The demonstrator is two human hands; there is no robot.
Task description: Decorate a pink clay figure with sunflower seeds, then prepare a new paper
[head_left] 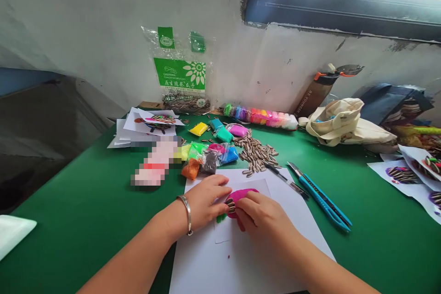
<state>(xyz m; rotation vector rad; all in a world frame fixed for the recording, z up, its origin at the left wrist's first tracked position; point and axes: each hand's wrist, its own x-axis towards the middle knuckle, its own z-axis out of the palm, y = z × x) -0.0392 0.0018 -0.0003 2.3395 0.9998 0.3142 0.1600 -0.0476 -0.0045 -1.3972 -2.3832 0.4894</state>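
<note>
A patch of magenta clay [243, 194] lies on a small sheet of paper [262, 187], with green clay [221, 217] at its lower left. Striped sunflower seeds [229, 206] are set side by side in the magenta clay. My left hand [206, 203] rests on the paper, fingers apart, its thumb close to the seeds. Bunched fingers of my right hand [262, 216] press at the clay just right of the seeds; whatever they pinch is hidden. Under both sheets and hands is a larger white paper [200, 257].
Beyond the paper lie a pile of sunflower seeds [257, 151] and several clay packets [223, 135]. A pen [287, 181] and a blue utility knife [322, 200] with its blade out lie to the right. A seed bag [182, 78] and a bottle [315, 94] lean by the wall.
</note>
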